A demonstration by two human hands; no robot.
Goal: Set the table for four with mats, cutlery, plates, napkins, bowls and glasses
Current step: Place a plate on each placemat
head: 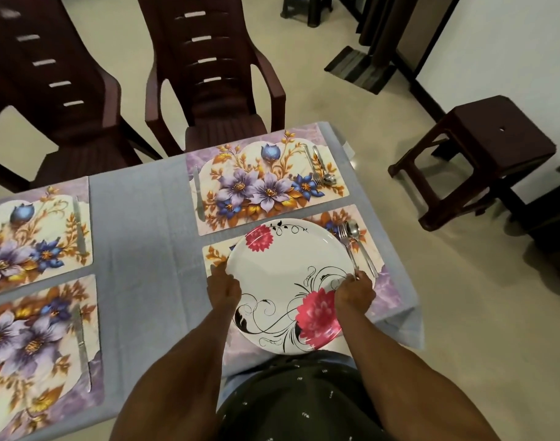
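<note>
Plate (288,275) held between both hands over nearest mat (385,281): left hand (224,289) gripping left rim, right hand (355,292) gripping right rim, fingers curled.

Plate (291,281): sits on the near right mat (385,281), both hands at its rim.
Left hand (224,289): on the plate's left edge.
Right hand (355,292): on the plate's right edge.
Fork and spoon (351,237): just right of the plate, same mat.
Far mat (265,183): right behind the plate, knife on its left, fork and spoon on its right.
Two more mats (36,230): well left of the plate, each with a knife.
Chairs (208,74): beyond the table, behind the plate.
Stool (476,157): off to the plate's right, on the floor.
</note>
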